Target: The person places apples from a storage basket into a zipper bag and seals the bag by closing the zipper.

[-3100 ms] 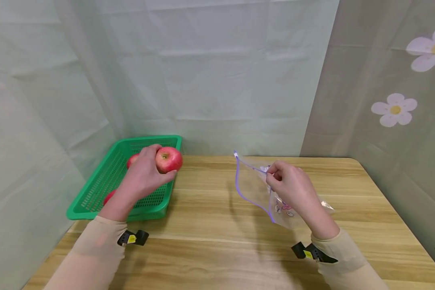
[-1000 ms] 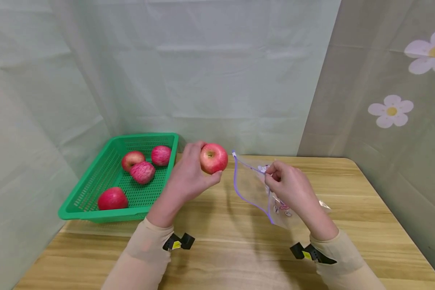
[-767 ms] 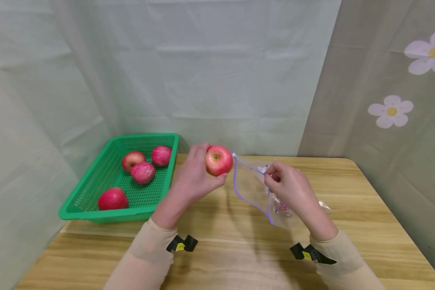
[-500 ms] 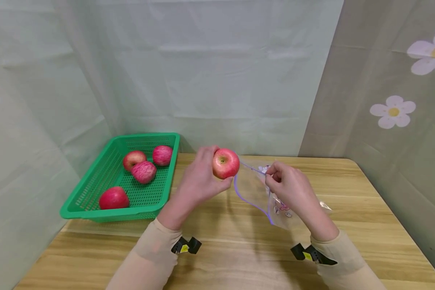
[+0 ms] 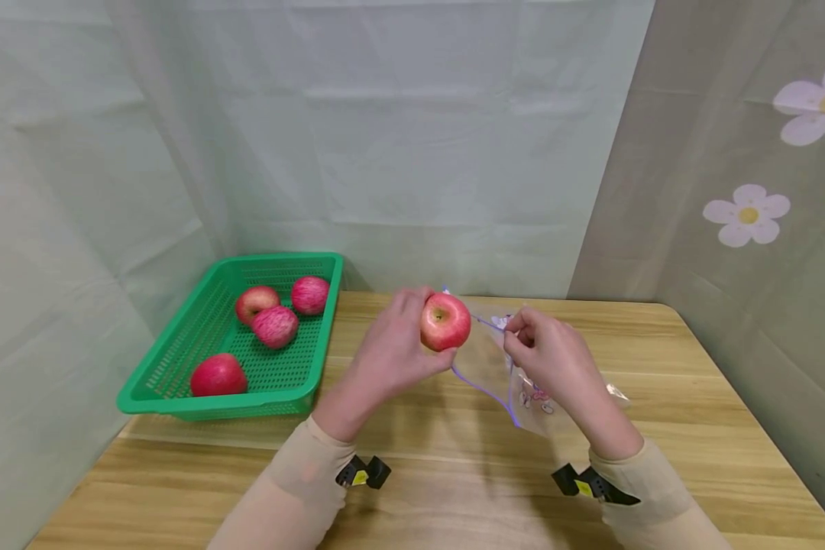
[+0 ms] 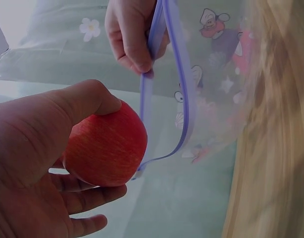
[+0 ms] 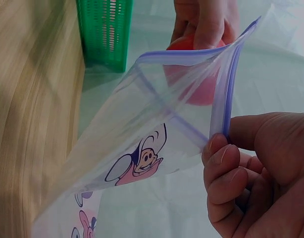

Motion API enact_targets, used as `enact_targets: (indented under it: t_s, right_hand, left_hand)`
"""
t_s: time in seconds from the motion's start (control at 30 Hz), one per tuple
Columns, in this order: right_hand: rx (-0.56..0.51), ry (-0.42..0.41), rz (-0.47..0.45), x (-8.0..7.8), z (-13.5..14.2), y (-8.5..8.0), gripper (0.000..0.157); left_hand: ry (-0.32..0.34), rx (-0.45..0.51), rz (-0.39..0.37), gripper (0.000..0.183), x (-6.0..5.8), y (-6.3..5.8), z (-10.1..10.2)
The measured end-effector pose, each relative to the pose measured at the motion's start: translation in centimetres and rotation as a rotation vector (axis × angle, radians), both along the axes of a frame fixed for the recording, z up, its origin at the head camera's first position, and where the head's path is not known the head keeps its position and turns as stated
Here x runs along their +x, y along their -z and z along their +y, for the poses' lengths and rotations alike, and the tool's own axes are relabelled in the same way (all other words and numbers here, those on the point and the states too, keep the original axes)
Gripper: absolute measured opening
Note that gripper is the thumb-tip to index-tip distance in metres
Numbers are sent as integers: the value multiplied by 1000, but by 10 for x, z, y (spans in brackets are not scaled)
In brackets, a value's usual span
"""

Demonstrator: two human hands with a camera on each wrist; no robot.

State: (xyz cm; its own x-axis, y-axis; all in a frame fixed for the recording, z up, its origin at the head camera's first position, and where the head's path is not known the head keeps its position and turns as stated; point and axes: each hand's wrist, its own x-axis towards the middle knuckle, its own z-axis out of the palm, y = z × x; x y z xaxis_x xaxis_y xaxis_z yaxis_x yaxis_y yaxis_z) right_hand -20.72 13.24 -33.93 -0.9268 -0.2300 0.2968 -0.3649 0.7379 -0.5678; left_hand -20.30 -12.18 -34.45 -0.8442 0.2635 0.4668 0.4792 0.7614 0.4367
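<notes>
My left hand [image 5: 393, 347] grips a red apple [image 5: 445, 321] between thumb and fingers, above the table and right at the mouth of a clear zip bag [image 5: 483, 359]. The bag has a purple zip edge and cartoon prints. My right hand [image 5: 553, 353] pinches the bag's zip edge between thumb and index finger, and the mouth stands apart. In the left wrist view the apple [image 6: 108, 146] is just beside the purple rim. From the right wrist, the apple [image 7: 194, 74] shows partly through the clear film [image 7: 137, 124].
A green plastic basket [image 5: 230, 402] stands on the left of the wooden table [image 5: 440, 489] with several apples in it, one of them a red apple [image 5: 218, 375] at the near side. Pale curtains [image 5: 412, 153] hang behind and at both sides.
My left hand has carried the apple from over the basket rightward to the bag's mouth, dipping slightly lately. My right hand keeps its pinch on the bag, nearly still.
</notes>
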Motion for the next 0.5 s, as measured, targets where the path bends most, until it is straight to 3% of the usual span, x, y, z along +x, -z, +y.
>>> enact_targets:
  t_s: [0.5]
  right_hand:
    - [8, 11, -8, 0, -1, 0, 5]
  left_hand:
    - [7, -90, 22, 85, 1, 8, 10]
